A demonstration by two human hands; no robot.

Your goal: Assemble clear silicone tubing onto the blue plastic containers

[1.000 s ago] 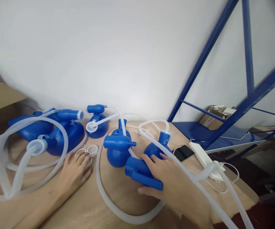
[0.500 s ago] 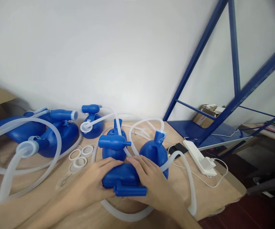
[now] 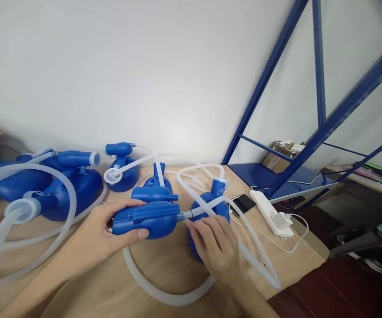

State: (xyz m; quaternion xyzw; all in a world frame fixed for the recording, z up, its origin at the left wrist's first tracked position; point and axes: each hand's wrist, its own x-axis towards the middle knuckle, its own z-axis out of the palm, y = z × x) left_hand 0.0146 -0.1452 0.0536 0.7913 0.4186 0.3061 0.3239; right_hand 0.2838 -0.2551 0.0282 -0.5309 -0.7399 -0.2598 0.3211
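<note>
My left hand [image 3: 106, 232] grips a blue plastic urinal bottle [image 3: 159, 224] by its left end, thumb below and fingers above. The bottle lies on its side with its long handle upward. A clear connector [image 3: 181, 216] at its right end meets a translucent hose [image 3: 222, 199], which arches over to the right. My right hand [image 3: 215, 247] is closed, with fingertips pinched at the hose just beside the connector; the thumb is mostly hidden. Directly behind are another blue bottle [image 3: 151, 193] and, partly covered by my right hand, an upright blue bottle [image 3: 218, 187].
On the left, several blue bottles [image 3: 75, 187] carry looping hoses [image 3: 73, 198]. A small blue bottle [image 3: 125, 176] stands by the wall. At right lie a black phone [image 3: 244, 203] and a white power strip [image 3: 266, 210] with a charger. A blue metal frame [image 3: 277, 66] rises beyond.
The bottle has been turned so its handle faces up and its connector points right. My right hand has left the bottle for the hose. My left hand moved left, hiding the white rings.
</note>
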